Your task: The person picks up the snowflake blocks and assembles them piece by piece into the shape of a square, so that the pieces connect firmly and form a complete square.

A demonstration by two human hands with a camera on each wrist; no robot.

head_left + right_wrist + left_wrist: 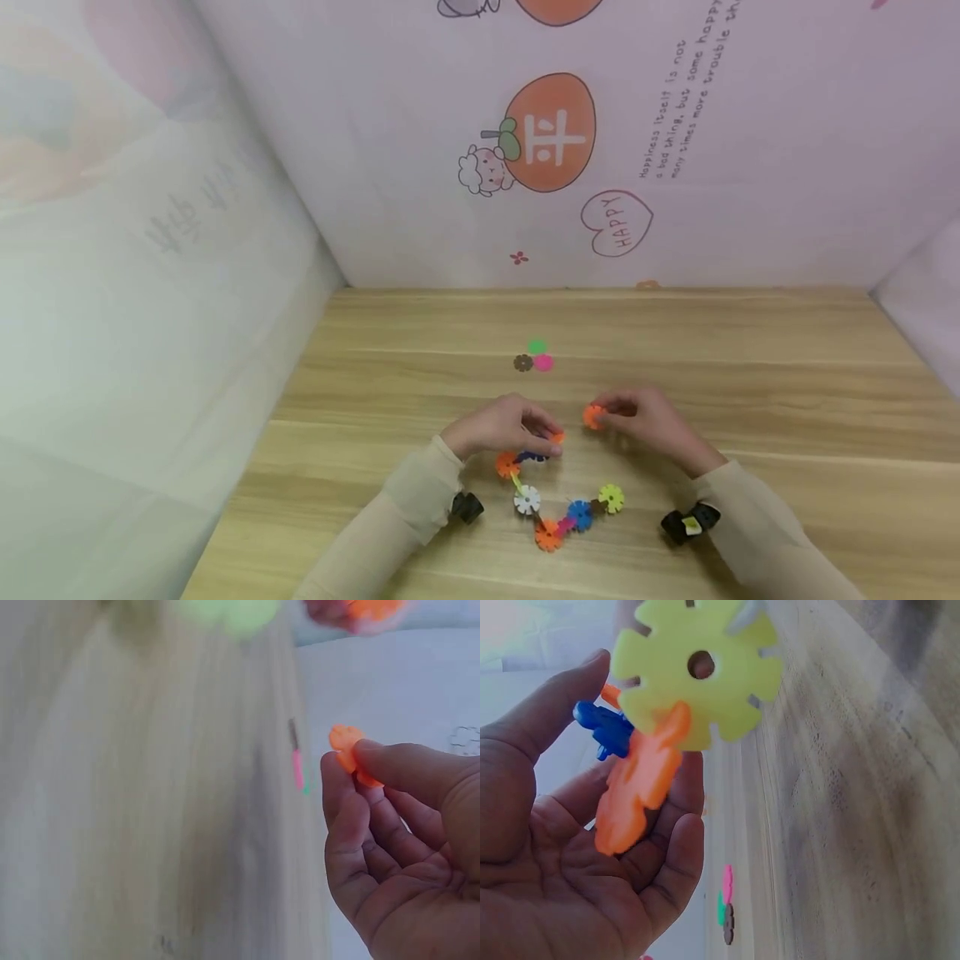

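My left hand [510, 427] pinches one end of a chain of slotted plastic flower discs between thumb and fingers. An orange disc [557, 437] shows at its fingertips, with a dark blue one just under the hand. From there the chain curves toward me through an orange disc [507, 465], a white disc [527, 500], and a blue disc [580, 515] to a yellow-green disc [611, 498] at its other end. A single orange slotted disc [345, 739] is pinched between thumb and fingertips of my right hand [648, 421], a short way right of the left hand.
Behind the hands, a green disc [537, 347], a brown disc [522, 362] and a pink disc [543, 362] lie close together on the wooden table [750, 350]. A printed cloth wall [420, 167] rises at the table's far edge, and a white one [187, 333] at the left.
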